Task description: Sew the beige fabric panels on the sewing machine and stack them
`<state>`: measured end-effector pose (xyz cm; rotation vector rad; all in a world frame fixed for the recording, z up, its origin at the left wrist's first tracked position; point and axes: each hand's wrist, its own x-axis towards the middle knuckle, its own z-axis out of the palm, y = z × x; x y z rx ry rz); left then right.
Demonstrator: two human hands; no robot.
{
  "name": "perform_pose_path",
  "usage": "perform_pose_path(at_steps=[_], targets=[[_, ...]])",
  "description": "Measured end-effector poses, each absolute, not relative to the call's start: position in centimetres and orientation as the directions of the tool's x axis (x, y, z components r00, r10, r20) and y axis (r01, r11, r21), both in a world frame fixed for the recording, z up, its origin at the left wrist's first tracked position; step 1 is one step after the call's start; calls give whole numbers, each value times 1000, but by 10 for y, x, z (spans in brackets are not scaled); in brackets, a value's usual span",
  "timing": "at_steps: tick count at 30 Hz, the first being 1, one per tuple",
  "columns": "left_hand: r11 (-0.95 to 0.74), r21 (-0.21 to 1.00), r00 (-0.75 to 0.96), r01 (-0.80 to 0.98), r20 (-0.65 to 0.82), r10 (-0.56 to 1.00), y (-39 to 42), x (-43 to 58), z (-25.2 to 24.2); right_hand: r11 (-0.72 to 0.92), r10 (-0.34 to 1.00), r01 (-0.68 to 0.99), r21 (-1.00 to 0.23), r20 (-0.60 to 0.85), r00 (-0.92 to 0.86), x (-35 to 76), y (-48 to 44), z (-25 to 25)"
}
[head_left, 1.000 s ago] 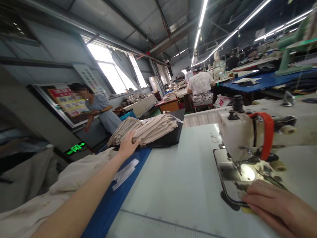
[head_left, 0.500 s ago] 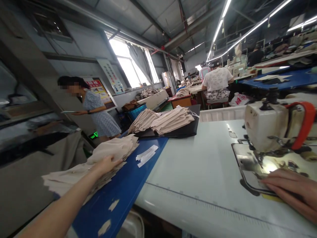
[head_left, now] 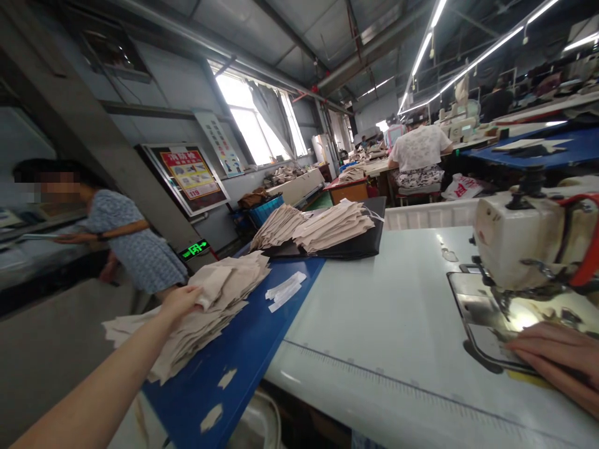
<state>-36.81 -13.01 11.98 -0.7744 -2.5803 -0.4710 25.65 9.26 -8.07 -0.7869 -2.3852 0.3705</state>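
Note:
My left hand point(head_left: 180, 304) reaches out to the left and rests on a near pile of beige fabric pieces point(head_left: 213, 305) lying on the blue table extension point(head_left: 243, 349); its fingers touch the top piece. Whether it grips the piece I cannot tell. My right hand point(head_left: 555, 360) lies flat at the right edge, fingers together, on the metal plate point(head_left: 482, 324) of the white sewing machine point(head_left: 519, 243). A second, larger stack of beige pieces point(head_left: 322, 227) sits on a black tray point(head_left: 355, 248) farther back.
White label strips point(head_left: 285, 290) lie on the blue surface. The pale sewing table point(head_left: 388, 324) has a ruler along its front edge. A person in a blue dress point(head_left: 133, 249) stands at left; another person in white point(head_left: 418, 153) sits with their back turned.
My left hand left the far stack on the black tray and came back to the near pile of fabric. The view swung left. My right hand stayed by the machine.

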Motion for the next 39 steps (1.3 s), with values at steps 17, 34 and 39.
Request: perform_pose_path(at_steps=[17,34,39], targets=[[-129,-570,371,811,332,868,-65,-121,124,817,570,405,-410,471,-673,239,73,-34],[-462,250,355,851,376,856,-23,-14,9,836,546,411,-363,486,-682,234,75,-18],[-385,173,380,907,59,923,-14,-38,-6,885,450,292,-363,507,-735,228,63,-11]])
